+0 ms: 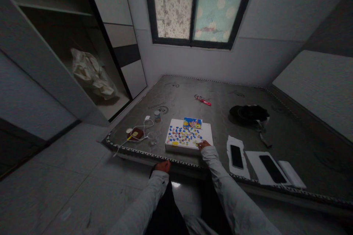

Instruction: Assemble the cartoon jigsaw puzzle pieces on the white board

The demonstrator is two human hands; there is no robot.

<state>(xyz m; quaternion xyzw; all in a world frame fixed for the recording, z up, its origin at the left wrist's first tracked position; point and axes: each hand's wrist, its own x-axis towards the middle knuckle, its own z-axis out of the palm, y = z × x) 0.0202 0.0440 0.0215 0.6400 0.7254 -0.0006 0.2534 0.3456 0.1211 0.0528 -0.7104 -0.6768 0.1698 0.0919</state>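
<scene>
Grey mattress (179,97): puzzle pieces (184,135) lie left of the right hand (203,145)

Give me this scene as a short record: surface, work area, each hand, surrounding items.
surface: grey mattress
work area: white box with loose jigsaw pieces and blue-and-yellow picture card on top
right hand: at box's near right corner, by the pieces; grip on one unclear
left hand: at mattress's near edge, apart from box; contents not visible
left of box: small can, white cable
right of box: black cap, phone on white sheet
beyond box: red item, unidentifiable
</scene>
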